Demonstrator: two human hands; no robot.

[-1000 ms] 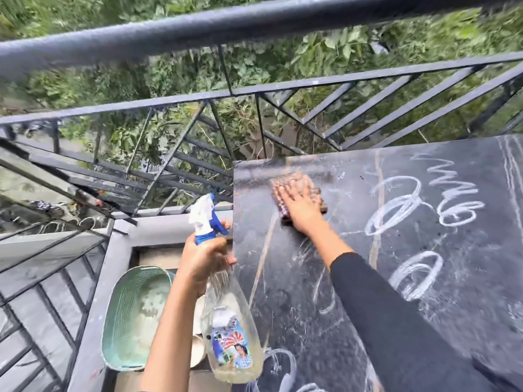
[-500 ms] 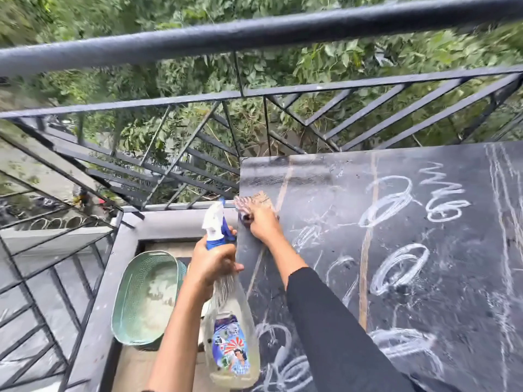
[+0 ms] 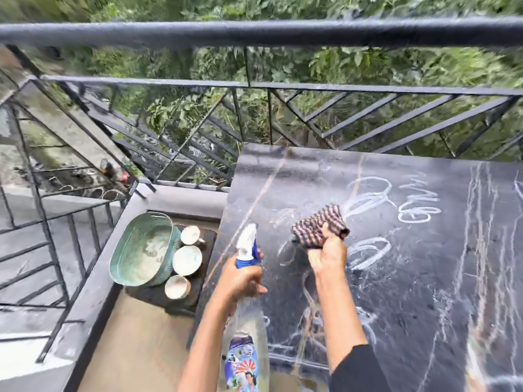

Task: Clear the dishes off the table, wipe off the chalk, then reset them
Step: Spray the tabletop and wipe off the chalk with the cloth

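Head camera, looking down over my view of a balcony: a dark stone table (image 3: pixel 410 292) fills the right half, scribbled with white chalk marks (image 3: pixel 368 251) in loops and long streaks. I see the right hand (image 3: pixel 328 257) above the table's left part, fingers curled tight round a bunched brown-and-white checked cloth (image 3: pixel 318 226). The cloth sticks out past the knuckles on the far side of the hand, just beside a chalk loop; I cannot tell whether it touches the stone. A black sleeve covers that forearm. The left hand (image 3: pixel 240 280) is at the table's left edge, near the right hand but apart from it, fingers wrapped round the neck of a clear spray bottle (image 3: pixel 247 329). Its white and blue spray head rises above the fist, and its labelled body hangs toward the camera. Left of the table, lower down on the balcony floor, a green mesh basket (image 3: pixel 141 250) lies tilted on a dark mat (image 3: pixel 169 299), with three white round dishes (image 3: pixel 187 260) just beside it on the same mat. A black metal railing (image 3: pixel 254 32) runs behind everything, with green foliage beyond.
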